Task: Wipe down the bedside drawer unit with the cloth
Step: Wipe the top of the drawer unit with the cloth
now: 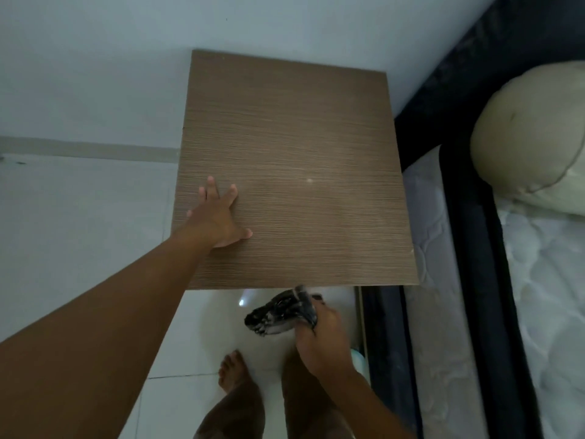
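- Head view: the brown wood-grain top of the bedside drawer unit (pixel 294 160) fills the centre of the frame, backed against a pale grey wall (pixel 95 74) at 12 o'clock
- The left hand (pixel 218 220) lies flat on the top near its 9 o'clock edge, palm down, fingers (pixel 210 188) spread wide and the thumb pointing toward 3 o'clock; it holds nothing
- The right hand (pixel 319 337) sits below the unit's front edge at about 5 o'clock, fingers curled tight around a bunched dark cloth with pale streaks (pixel 280 312)
- The cloth sticks out of the fist toward 10 o'clock, and its upper tip reaches the front edge of the top; whether it touches the unit's front I cannot tell
- A dark bed frame (pixel 468 248) runs along the unit's 3 o'clock side, with a white quilted mattress (pixel 544 296) and a cream rounded pillow (pixel 531 134) on it
- Glossy white floor tiles (pixel 79 248) lie at 9 and 6 o'clock, where the person's bare foot (pixel 232 372) stands
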The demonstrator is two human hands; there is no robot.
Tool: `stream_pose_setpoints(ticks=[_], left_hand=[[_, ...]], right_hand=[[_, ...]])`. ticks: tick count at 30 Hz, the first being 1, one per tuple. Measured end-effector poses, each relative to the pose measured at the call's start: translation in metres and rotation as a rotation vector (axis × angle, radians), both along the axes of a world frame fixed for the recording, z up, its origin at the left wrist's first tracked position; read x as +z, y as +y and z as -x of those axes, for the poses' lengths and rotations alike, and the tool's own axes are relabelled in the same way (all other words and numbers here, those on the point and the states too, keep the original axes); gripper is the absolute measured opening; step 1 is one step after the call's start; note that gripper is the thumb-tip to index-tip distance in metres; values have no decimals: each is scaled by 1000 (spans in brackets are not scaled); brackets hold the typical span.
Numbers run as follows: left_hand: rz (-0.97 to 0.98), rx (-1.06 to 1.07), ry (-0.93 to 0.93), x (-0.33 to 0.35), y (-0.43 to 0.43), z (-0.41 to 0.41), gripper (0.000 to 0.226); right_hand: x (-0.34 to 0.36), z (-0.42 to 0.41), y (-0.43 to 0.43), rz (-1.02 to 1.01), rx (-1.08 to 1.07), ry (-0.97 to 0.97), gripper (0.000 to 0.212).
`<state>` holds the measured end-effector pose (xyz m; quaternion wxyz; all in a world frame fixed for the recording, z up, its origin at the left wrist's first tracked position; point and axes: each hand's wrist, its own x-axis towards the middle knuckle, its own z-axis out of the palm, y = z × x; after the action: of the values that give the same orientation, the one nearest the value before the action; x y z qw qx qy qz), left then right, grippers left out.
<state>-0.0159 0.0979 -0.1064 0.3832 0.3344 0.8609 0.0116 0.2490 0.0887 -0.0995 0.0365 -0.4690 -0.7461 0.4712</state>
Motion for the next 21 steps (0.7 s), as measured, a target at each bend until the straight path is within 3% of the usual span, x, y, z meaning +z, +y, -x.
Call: stream_pose_setpoints(ticks=[2, 4, 8, 10, 16, 21], left_hand=[[-2, -6, 8, 0, -1, -5, 106], [-4, -9, 6, -1, -2, -10, 106], [-2, -16, 8, -2, -3, -22, 107], [-4, -17, 12, -3, -3, -28, 107], [-9, 3, -3, -6, -2, -40, 111], [-5, 35, -1, -5, 1, -44, 112]], right_hand=[[6, -5, 6, 138, -229, 26, 19], [19, -12, 17, 149, -420, 36, 16], [56, -30, 47, -159, -680, 18, 22], [65, -41, 64, -335, -735, -85, 11], [32, -51, 102, -381, -478, -410, 23], [1, -44, 60, -399, -333, -269, 26]])
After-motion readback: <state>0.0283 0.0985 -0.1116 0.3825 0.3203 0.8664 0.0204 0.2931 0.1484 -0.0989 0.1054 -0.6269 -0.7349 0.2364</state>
